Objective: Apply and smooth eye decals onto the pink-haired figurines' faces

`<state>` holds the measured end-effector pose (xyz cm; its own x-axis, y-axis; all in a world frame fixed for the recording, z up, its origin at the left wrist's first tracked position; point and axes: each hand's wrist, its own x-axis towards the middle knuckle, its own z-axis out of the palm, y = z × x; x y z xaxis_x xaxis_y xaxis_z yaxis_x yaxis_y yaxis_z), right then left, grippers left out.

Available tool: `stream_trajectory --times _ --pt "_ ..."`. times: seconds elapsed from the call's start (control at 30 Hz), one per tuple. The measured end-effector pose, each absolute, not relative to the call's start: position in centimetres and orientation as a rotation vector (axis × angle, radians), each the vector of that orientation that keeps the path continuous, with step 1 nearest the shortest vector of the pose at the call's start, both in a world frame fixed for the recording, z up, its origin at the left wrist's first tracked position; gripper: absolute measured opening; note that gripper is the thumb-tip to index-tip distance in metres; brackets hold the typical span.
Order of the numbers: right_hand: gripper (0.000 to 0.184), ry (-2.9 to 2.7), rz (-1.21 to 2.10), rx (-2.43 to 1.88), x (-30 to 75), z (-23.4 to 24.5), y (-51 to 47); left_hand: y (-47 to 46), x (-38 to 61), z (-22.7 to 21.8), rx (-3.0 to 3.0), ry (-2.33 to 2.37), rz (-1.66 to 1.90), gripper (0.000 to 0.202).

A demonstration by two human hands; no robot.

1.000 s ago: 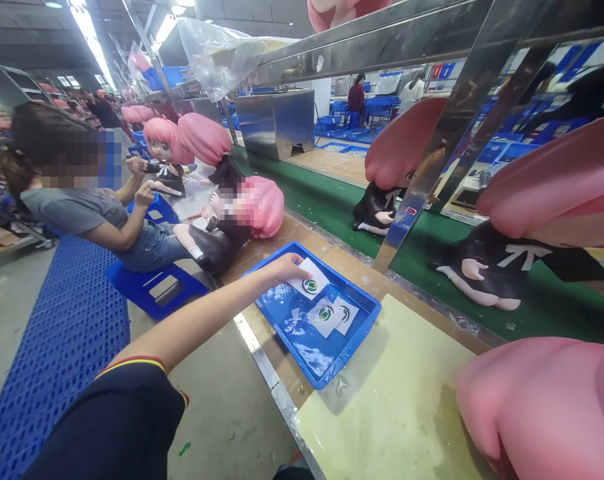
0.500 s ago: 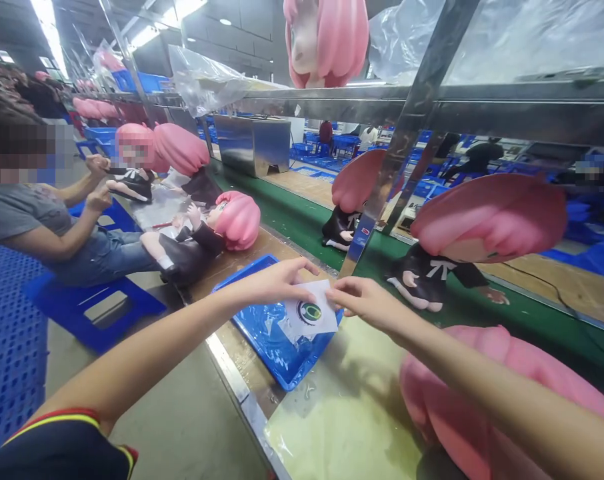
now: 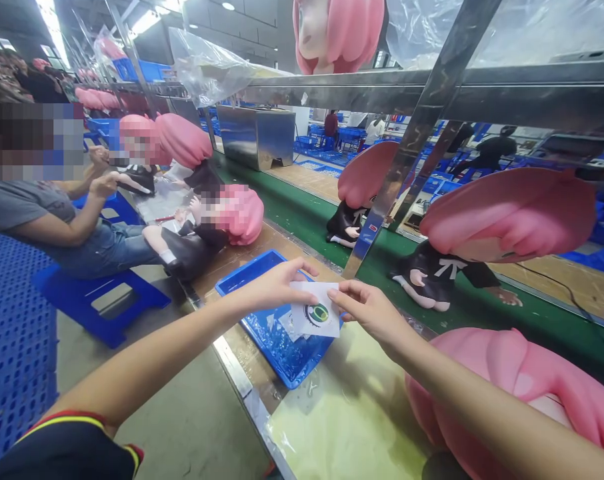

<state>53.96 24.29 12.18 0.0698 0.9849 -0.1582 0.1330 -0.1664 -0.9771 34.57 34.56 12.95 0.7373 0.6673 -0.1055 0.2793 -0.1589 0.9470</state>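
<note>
Between both hands is a white paper decal (image 3: 302, 323) printed with a green cartoon eye. My left hand (image 3: 282, 281) pinches its upper left edge with the thumb in front. The fingertips of my right hand (image 3: 365, 303) grip the upper right edge. Just beneath the decal sits a blue tray (image 3: 267, 343) holding water and several small paper scraps. At the lower right, partly behind my right forearm, a large pink-haired figure (image 3: 462, 373) lies on the yellowish sheet covering the table.
Pink-haired figures in black dresses, such as one figure (image 3: 447, 270), sit on the green conveyor (image 3: 302, 213). A slanted metal post (image 3: 407, 167) rises beyond my right hand. To the left, a co-worker (image 3: 47, 213) handles another figure; a blue stool (image 3: 107, 300) stands nearby.
The view has shifted slightly. Both hands still hold the eye decal over the tray, and the right fingers now reach a little further over its edge.
</note>
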Motion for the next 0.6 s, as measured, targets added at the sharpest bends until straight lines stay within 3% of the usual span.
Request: stream_trajectory --times 0.6 --pt "0.057 -1.051 1.340 -1.369 54.19 11.91 23.45 34.08 34.60 12.62 1.753 0.783 0.518 0.045"
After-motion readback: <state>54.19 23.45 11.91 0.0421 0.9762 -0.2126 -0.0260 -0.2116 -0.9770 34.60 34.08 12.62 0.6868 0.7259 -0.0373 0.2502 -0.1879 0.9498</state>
